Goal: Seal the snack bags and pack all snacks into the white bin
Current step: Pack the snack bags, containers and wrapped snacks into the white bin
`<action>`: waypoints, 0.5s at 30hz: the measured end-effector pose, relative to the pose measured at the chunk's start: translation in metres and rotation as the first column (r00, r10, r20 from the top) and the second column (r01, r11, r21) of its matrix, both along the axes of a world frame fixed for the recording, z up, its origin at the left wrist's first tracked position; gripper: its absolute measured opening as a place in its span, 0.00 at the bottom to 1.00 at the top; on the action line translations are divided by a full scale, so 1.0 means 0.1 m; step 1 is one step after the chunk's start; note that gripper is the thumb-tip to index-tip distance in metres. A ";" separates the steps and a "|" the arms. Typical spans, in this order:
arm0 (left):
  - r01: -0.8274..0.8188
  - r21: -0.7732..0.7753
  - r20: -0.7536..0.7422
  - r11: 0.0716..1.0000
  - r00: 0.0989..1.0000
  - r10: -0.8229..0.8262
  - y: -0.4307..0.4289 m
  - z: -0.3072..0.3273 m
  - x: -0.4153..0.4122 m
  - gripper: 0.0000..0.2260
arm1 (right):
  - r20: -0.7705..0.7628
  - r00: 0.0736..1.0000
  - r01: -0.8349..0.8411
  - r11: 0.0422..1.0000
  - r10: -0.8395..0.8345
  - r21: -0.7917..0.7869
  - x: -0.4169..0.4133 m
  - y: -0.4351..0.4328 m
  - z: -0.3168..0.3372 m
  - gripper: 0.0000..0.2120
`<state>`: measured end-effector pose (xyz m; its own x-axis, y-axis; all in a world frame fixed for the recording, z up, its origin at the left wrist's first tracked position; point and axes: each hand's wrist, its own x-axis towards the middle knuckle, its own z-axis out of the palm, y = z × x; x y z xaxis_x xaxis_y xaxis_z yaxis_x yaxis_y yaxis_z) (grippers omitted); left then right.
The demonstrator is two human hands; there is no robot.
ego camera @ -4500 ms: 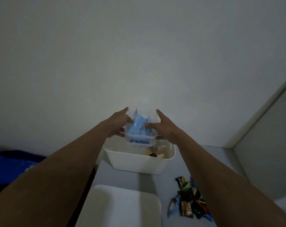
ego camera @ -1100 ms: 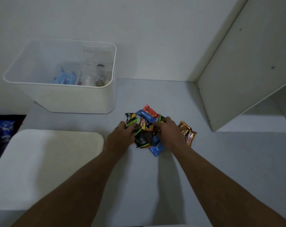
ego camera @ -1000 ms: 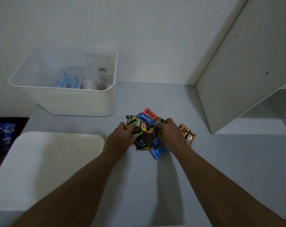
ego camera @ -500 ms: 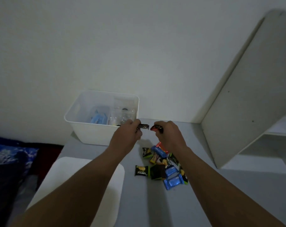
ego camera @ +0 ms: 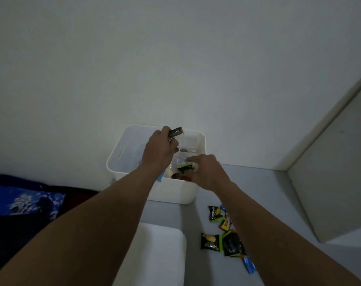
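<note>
Up above the white bin (ego camera: 171, 193), both hands held snacks. The left hand (ego camera: 160, 149) was over the middle of the bin, and its fingers were curled tight round a dark packet (ego camera: 176, 132) that stuck up past the far rim. The right hand (ego camera: 206, 172) was lower, at the bin's front right corner. Its fingers were closed on a green and black packet (ego camera: 184, 168), just inside the rim.

The bin stood by the back edge of the grey bench (ego camera: 278, 203), close to the wall and near the left edge. Inside it were clear bags (ego camera: 188, 151), something blue (ego camera: 159, 179) by the front wall, and something red (ego camera: 183, 178) under the right hand. It was too dark to tell what these were.

More loose snacks (ego camera: 227, 238) lay in a small heap nearer the front edge of the bench, apart from the bin and partly hidden by the right arm. One green packet (ego camera: 210, 241) lay on the left of the heap, and a blue packet (ego camera: 248, 265) lay closest to the front. A flat white lid (ego camera: 154, 254) lay beside the heap, by the left edge. A tall white board (ego camera: 330, 172) stood at the right side of the bench. A blue cloth (ego camera: 24, 201) lay off the bench on the left.
</note>
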<state>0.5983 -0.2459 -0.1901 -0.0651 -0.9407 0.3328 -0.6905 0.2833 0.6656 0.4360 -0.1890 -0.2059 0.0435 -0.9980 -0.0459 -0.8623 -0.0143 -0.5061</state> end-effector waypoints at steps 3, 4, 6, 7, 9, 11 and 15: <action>-0.013 0.026 -0.106 1.000 0.994 0.016 -0.13 -0.10 -0.11 0.08 | -0.065 0.996 0.057 0.997 -0.061 -0.059 -0.03 -0.01 -0.14 0.26; -0.014 0.048 -0.117 0.999 0.993 0.019 -0.14 -0.13 -0.14 0.09 | -0.050 0.995 0.080 0.996 -0.082 -0.047 -0.04 0.00 -0.17 0.25; 0.010 0.083 -0.142 0.996 0.990 0.002 -0.17 -0.25 -0.16 0.10 | 0.003 0.995 0.095 0.995 -0.095 0.006 -0.08 -0.02 -0.26 0.21; 0.022 0.114 -0.150 0.993 0.989 -0.005 -0.17 -0.33 -0.15 0.11 | 0.038 0.995 0.090 0.995 -0.091 0.036 -0.09 -0.03 -0.28 0.21; 0.011 0.188 -0.084 0.982 0.996 0.005 -0.12 -0.42 -0.12 0.11 | 0.071 0.994 0.081 0.995 -0.085 0.061 -0.11 -0.02 -0.30 0.21; 0.011 0.228 0.024 0.974 1.000 -0.017 -0.05 -0.47 -0.08 0.11 | 0.072 0.993 0.089 0.994 -0.094 0.071 -0.11 0.00 -0.29 0.23; -0.026 0.219 0.169 0.975 0.986 -0.012 0.18 -0.42 -0.02 0.15 | 0.126 0.986 0.097 0.991 -0.108 0.091 -0.12 0.08 -0.26 0.26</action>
<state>0.5958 -0.2283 -0.2319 -0.0958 -0.9900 0.1033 -0.7991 0.1384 0.5851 0.4240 -0.1813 -0.2322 -0.0477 -0.9903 -0.1305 -0.7836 0.1182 -0.6099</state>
